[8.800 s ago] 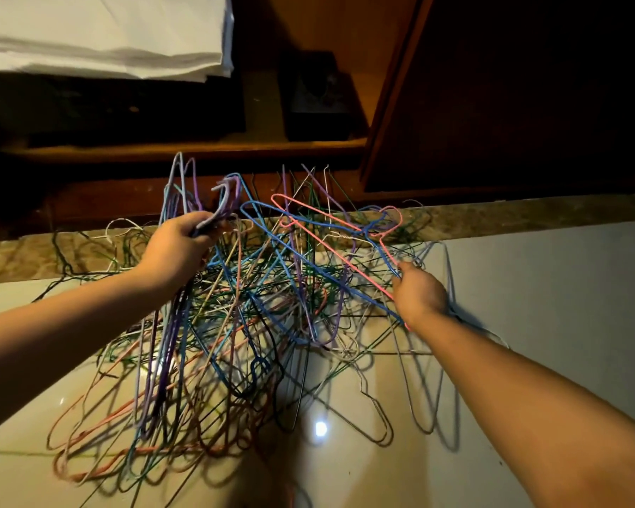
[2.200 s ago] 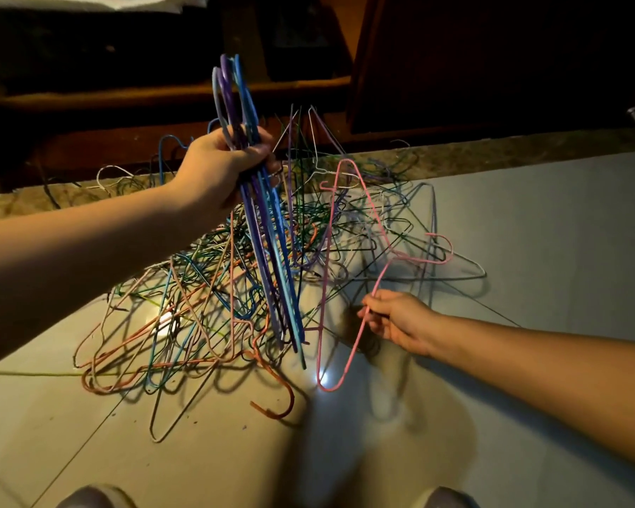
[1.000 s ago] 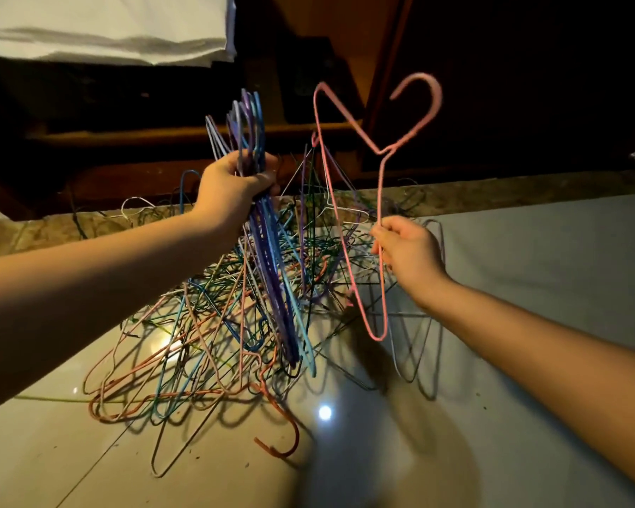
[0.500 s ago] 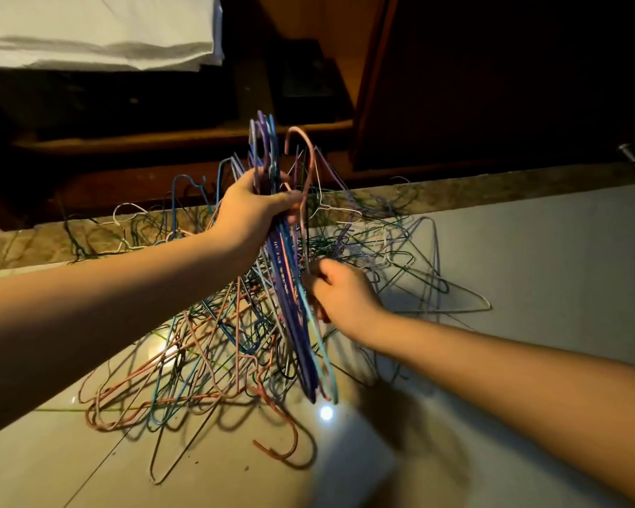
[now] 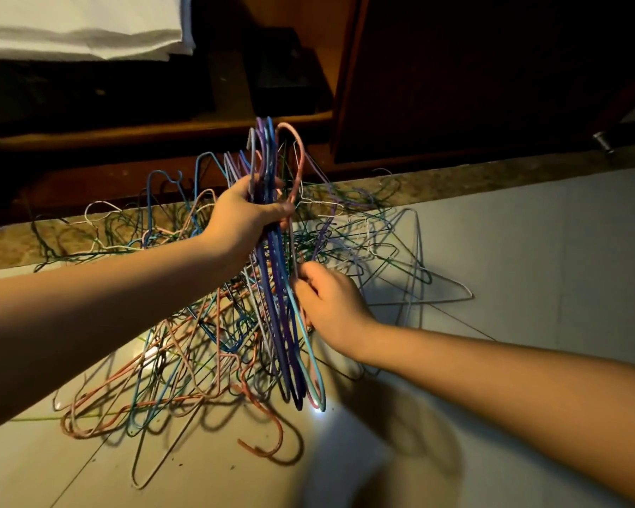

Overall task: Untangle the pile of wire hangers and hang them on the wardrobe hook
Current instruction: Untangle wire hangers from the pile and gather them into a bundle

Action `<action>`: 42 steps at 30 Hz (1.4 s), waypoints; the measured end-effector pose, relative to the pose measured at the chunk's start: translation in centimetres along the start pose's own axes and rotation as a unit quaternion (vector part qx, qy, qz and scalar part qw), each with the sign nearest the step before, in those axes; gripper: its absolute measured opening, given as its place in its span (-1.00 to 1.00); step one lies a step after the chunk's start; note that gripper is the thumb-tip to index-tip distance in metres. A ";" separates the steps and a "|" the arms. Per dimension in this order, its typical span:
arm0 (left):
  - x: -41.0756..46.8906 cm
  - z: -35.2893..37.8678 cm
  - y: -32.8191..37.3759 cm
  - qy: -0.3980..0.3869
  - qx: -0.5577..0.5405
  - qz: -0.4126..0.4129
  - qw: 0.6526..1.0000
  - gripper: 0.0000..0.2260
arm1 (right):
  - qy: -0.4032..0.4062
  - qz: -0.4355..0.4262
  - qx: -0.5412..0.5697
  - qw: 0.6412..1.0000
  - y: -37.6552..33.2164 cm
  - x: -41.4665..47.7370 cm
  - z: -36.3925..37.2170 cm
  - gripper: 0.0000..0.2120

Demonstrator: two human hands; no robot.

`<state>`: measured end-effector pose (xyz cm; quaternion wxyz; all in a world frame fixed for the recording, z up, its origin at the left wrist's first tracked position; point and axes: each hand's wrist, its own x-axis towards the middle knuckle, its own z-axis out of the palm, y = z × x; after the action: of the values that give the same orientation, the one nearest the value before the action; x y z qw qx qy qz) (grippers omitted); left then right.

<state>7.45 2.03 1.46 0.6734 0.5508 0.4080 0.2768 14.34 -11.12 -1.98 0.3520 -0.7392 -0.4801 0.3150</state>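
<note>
A tangled pile of coloured wire hangers [image 5: 184, 346] lies on the pale tiled floor. My left hand [image 5: 242, 218] grips a bunch of blue and purple hangers [image 5: 283, 324] by their necks, hooks upward, above the pile. A pink hanger [image 5: 297, 155] now stands in that bunch, its hook beside the blue ones. My right hand [image 5: 330, 306] is just below, its fingers curled round the lower wires of the bunch on the pink hanger's side. No wardrobe hook is visible.
A dark wooden wardrobe [image 5: 492, 75] with an open door stands at the back behind a stone threshold [image 5: 492, 181]. A low shelf [image 5: 143, 133] holds dark objects, with white cloth [image 5: 81, 27] above. An orange hanger hook [image 5: 268, 445] lies loose at the pile's near edge.
My right hand pulled the pink hanger free of the pile, lifted it and brought it left into the bunch my left hand holds. The right hand has dropped to the bunch's lower wires.
</note>
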 end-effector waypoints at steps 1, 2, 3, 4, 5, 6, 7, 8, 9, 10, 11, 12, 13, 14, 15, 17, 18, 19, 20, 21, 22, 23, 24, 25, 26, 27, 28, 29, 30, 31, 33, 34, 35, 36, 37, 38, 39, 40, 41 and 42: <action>0.0 0.2 -0.2 -0.002 0.009 -0.001 1.000 -0.77 | -0.002 0.001 -0.003 1.000 0.1 -0.1 0.0 -0.83; 0.0 0.3 -0.3 -0.004 0.016 0.000 1.000 -0.77 | -0.007 0.004 -0.009 1.000 0.2 -0.2 0.0 -0.83; 0.0 0.4 -0.5 -0.008 0.021 0.002 1.000 -0.77 | -0.012 0.007 -0.012 1.000 0.3 -0.3 0.0 -0.83; -0.1 0.6 -0.6 -0.011 0.025 0.004 1.000 -0.78 | -0.015 0.009 -0.012 1.000 0.4 -0.3 0.1 -0.82; -0.2 0.7 -0.7 -0.013 0.029 0.009 0.999 -0.78 | -0.014 0.010 -0.005 1.000 0.6 -0.4 0.2 -0.80; -0.2 0.9 -0.8 -0.012 0.031 0.014 0.999 -0.79 | -0.008 0.013 0.003 1.000 0.7 -0.3 0.3 -0.77; -0.2 1.0 -0.7 -0.008 0.026 0.019 0.999 -0.81 | 0.004 0.016 0.011 1.000 0.9 -0.2 0.3 -0.74; 0.0 1.0 -0.5 -0.002 0.009 0.021 1.000 -0.83 | 0.020 0.022 0.022 0.999 1.0 0.0 0.4 -0.72; 0.3 1.0 -0.2 0.007 -0.018 0.020 1.000 -0.86 | 0.041 0.032 0.042 0.998 1.2 0.3 0.4 -0.70; 0.7 0.8 0.1 0.017 -0.046 0.017 0.999 -0.87 | 0.066 0.045 0.065 0.995 1.5 0.7 0.4 -0.70; 1.2 0.4 0.4 0.027 -0.068 0.015 0.997 -0.88 | 0.092 0.061 0.080 0.991 2.0 1.1 0.3 -0.70; 1.7 0.0 0.7 0.036 -0.081 0.016 0.996 -0.87 | 0.113 0.075 0.086 0.987 2.6 1.6 0.1 -0.69; 2.1 -0.4 0.8 0.042 -0.087 0.019 0.995 -0.86 | 0.128 0.084 0.079 0.985 3.1 2.0 -0.3 -0.69; 2.4 -0.8 0.9 0.046 -0.090 0.023 0.995 -0.85 | 0.137 0.089 0.066 0.984 3.6 2.3 -0.8 -0.69; 2.6 -1.1 0.9 0.048 -0.088 0.028 0.995 -0.83 | 0.144 0.090 0.053 0.984 3.9 2.6 -1.4 -0.69; 2.7 -1.5 0.9 0.048 -0.073 0.035 0.996 -0.81 | 0.148 0.078 0.023 0.986 4.4 3.1 -2.4 -0.70; 2.7 -1.5 1.0 0.048 -0.064 0.037 0.996 -0.81 | 0.146 0.067 0.011 0.987 4.4 3.3 -2.8 -0.71; 2.8 -1.6 1.0 0.050 -0.057 0.037 0.996 -0.82 | 0.142 0.056 0.001 0.988 4.2 3.4 -3.0 -0.72; 2.9 -1.6 1.1 0.049 -0.054 0.037 0.997 -0.82 | 0.135 0.045 -0.005 0.990 4.0 3.6 -3.1 -0.73; 3.0 -1.5 1.0 0.045 -0.054 0.036 0.997 -0.82 | 0.125 0.035 -0.012 0.991 3.7 3.8 -3.0 -0.76; 2.9 -1.3 1.0 0.037 -0.052 0.036 0.997 -0.83 | 0.112 0.024 -0.021 0.993 3.4 3.9 -2.9 -0.79; 2.8 -1.0 0.9 0.030 -0.044 0.035 0.998 -0.83 | 0.097 0.016 -0.033 0.995 2.9 4.0 -2.6 -0.81; 2.6 -0.6 0.8 0.024 -0.033 0.033 0.999 -0.83 | 0.078 0.011 -0.046 0.996 2.5 3.9 -2.2 -0.80; 2.4 -0.2 0.7 0.021 -0.026 0.031 0.999 -0.82 | 0.060 0.007 -0.053 0.997 2.1 3.8 -1.7 -0.77; 2.2 0.2 0.6 0.019 -0.024 0.028 0.999 -0.81 | 0.044 0.007 -0.054 0.998 1.7 3.6 -1.2 -0.74; 2.1 0.4 0.5 0.019 -0.024 0.027 0.999 -0.80 | 0.031 0.009 -0.050 0.998 1.5 3.5 -0.8 -0.73; 2.1 0.7 0.6 0.018 -0.026 0.026 0.999 -0.79 | 0.022 0.014 -0.043 0.999 1.3 3.5 -0.4 -0.75; 2.1 0.7 0.5 0.018 -0.030 0.024 0.999 -0.77 | 0.018 0.018 -0.037 0.999 1.2 3.5 -0.2 -0.76; 2.2 0.7 0.6 0.016 -0.040 0.021 0.999 -0.77 | 0.015 0.018 -0.031 0.999 1.1 3.5 -0.1 -0.75; 2.2 0.6 0.5 0.012 -0.053 0.014 0.998 -0.78 | 0.014 0.014 -0.027 0.999 1.0 3.6 -0.1 -0.72; 2.3 0.5 0.3 -0.002 -0.078 0.000 0.997 -0.81 | 0.011 0.003 -0.022 1.000 1.1 3.6 -0.2 -0.71; 2.4 0.5 0.2 -0.012 -0.081 -0.004 0.997 -0.82 | 0.006 0.003 -0.020 1.000 1.2 3.6 -0.2 -0.73; 2.5 0.4 0.0 -0.021 -0.079 -0.009 0.997 -0.83 | -0.003 0.005 -0.018 1.000 1.4 3.5 -0.3 -0.76; 2.5 0.4 -0.2 -0.029 -0.073 -0.015 0.997 -0.84 | -0.015 0.004 -0.018 1.000 1.6 3.5 -0.3 -0.78; 2.5 0.4 -0.4 -0.036 -0.069 -0.022 0.997 -0.85 | -0.030 -0.001 -0.025 0.999 1.7 3.4 -0.3 -0.77; 2.4 0.4 -0.5 -0.044 -0.067 -0.027 0.996 -0.85 | -0.046 -0.010 -0.042 0.998 1.8 3.4 -0.3 -0.74; 2.4 0.5 -0.6 -0.050 -0.068 -0.031 0.996 -0.85 | -0.063 -0.021 -0.065 0.996 1.7 3.3 -0.5 -0.71; 2.3 0.6 -0.6 -0.055 -0.069 -0.035 0.996 -0.84 | -0.079 -0.031 -0.086 0.993 1.7 3.4 -0.7 -0.69; 2.2 0.7 -0.6 -0.059 -0.067 -0.037 0.995 -0.83 | -0.094 -0.041 -0.098 0.990 1.6 3.4 -0.9 -0.68; 2.1 0.7 -0.6 -0.064 -0.061 -0.037 0.995 -0.82 | -0.108 -0.047 -0.097 0.988 1.6 3.5 -1.1 -0.67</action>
<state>9.13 3.28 0.43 0.7399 0.5100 0.3669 0.2404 17.18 -8.53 -3.11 0.2393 -0.7080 -0.5776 0.3283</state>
